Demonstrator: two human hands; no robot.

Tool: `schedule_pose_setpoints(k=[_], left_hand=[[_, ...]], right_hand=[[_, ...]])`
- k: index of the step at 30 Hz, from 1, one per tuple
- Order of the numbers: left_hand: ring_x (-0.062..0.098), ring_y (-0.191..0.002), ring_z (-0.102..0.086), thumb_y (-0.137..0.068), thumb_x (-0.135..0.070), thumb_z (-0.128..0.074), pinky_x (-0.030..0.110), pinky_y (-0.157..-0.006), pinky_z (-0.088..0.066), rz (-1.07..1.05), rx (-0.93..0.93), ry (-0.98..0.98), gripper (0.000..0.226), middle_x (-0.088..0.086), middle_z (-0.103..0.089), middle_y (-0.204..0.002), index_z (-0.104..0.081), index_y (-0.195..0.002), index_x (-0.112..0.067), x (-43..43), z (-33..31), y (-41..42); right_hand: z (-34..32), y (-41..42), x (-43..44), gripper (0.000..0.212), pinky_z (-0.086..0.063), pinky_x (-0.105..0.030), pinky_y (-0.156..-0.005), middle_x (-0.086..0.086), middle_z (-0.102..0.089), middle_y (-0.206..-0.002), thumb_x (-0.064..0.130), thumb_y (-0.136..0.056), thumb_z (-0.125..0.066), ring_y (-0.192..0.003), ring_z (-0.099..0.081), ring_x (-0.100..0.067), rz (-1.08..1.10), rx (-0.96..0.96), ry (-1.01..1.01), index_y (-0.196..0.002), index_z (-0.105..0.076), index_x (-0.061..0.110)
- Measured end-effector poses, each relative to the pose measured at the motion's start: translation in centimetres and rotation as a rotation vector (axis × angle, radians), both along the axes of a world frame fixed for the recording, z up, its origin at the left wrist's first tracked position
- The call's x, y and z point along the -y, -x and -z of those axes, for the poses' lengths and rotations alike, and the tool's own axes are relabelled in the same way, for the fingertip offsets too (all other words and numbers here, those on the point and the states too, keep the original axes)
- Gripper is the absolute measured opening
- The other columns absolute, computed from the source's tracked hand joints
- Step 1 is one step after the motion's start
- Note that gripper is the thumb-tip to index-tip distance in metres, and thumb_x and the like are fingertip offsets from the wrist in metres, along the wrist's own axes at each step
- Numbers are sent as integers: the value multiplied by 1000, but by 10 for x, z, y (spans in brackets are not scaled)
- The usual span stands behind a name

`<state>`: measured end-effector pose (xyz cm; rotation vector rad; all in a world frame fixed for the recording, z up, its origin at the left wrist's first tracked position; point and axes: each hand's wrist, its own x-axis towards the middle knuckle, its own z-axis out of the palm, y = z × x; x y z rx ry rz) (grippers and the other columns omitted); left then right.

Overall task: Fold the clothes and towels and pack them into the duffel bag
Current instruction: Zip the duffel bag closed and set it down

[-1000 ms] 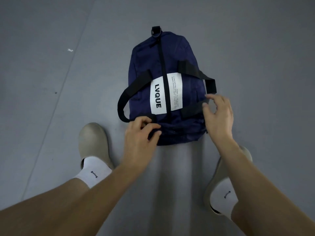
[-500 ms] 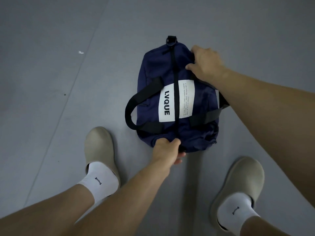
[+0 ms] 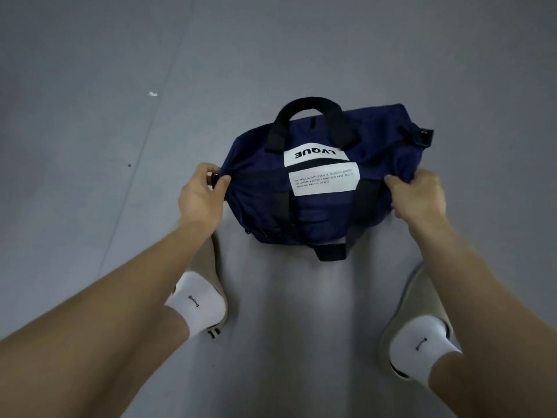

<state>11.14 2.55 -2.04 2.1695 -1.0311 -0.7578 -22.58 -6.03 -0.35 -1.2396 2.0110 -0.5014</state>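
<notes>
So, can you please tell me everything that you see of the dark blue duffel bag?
The duffel bag is navy, soft fabric, lying crosswise on the grey floor before the person. It has two black webbing handles, a black buckle at its right end, and a white label reading LVQUE, split along the top. It looks closed and bulging. The left hand pinches its left end; the right hand grips its right end.

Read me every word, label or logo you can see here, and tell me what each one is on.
"LVQUE": upside down in this view, on the upper white patch of the navy duffel bag.
Three lines of small print on the lower white label: too blurred to read reliably.
Small dark marks on the white socks: emblems, no readable text.
</notes>
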Motion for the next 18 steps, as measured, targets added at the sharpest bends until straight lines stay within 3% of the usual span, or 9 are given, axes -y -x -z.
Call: schedule_pose_setpoints(k=[3, 5, 7, 10, 13, 15, 18], left_hand=[[23, -122, -58, -99, -33, -62, 40, -107, -46, 195, 223, 36, 55, -1, -55, -142, -40, -149, -31, -16, 7, 14], [33, -146, -32, -97, -27, -62, 49, -118, -31, 387, 541, 96, 62, 10, -30, -162, -37, -153, -30, -26, 10, 25], [38, -150, -23, -91, -21, -68, 56, -120, -22, 635, 766, 171, 62, 14, -27, -162, -47, -148, -28, -30, 15, 35], [37, -151, -20, -85, -22, -73, 60, -122, -13, 886, 845, 117, 68, 11, -34, -160, -48, -147, -32, -30, 24, 51], [36, -150, -24, -88, -25, -69, 60, -122, -10, 902, 881, 68, 71, 9, -36, -159, -40, -151, -34, -22, 27, 58], [34, -146, -31, -88, -25, -69, 59, -122, -12, 891, 862, 92, 62, 8, -41, -155, -48, -146, -34, -14, 30, 60], [32, -131, -49, -84, -21, -76, 56, -117, -25, 860, 820, 193, 27, 3, -59, -135, -70, -109, -29, -1, 38, 59]], right_hand=[[3, -1, -24, 33, -57, -52, -82, -5, -67, -79, 52, -81, -63, -79, -68, -32, 77, 80, 66, -89, -52, 23], [-4, -7, -42, 37, -52, -43, -87, 3, -67, -75, 48, -86, -66, -80, -66, -23, 87, 67, 132, -108, -50, 24], [-7, -11, -63, 41, -43, -37, -85, 7, -65, -74, 41, -89, -68, -79, -62, -16, 106, 30, 166, -116, -45, 22], [4, -15, -85, 35, -40, -36, -82, 11, -67, -80, 45, -88, -69, -86, -61, -20, 69, 24, 55, -108, -48, 24], [24, -17, -89, 34, -47, -34, -84, 14, -66, -93, 46, -86, -73, -91, -63, -12, -78, 100, -62, -111, -60, 27], [32, -19, -83, 38, -52, -35, -85, 12, -65, -100, 44, -86, -74, -93, -64, -12, -119, 144, -82, -116, -60, 27], [34, -23, -75, 20, -53, -31, -73, 9, -67, -90, 38, -87, -74, -85, -65, -14, -157, 149, -134, -97, -63, 26]])
